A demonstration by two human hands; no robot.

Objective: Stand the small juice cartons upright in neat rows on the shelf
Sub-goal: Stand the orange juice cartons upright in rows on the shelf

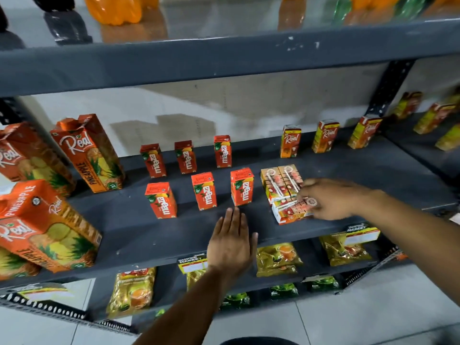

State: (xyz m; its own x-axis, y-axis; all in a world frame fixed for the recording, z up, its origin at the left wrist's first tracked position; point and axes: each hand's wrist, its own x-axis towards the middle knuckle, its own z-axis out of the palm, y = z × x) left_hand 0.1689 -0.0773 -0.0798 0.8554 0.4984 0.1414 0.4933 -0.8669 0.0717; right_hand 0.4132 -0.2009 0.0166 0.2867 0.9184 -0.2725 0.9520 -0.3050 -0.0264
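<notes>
Several small orange Maaza cartons stand upright in two rows on the grey shelf, the nearest one just beyond my left hand. Three small Real cartons stand along the back right. Two small cartons lie flat side by side, straws up. In front of them lies a third flat carton, and my right hand closes its fingers on that carton's right end. My left hand rests flat on the shelf's front part, fingers together, holding nothing.
Large Real pineapple cartons stand and lean at the shelf's left end. Drink pouches and price tags fill the shelf below. Bottles stand on the shelf above. More small cartons sit on the neighbouring shelf at right.
</notes>
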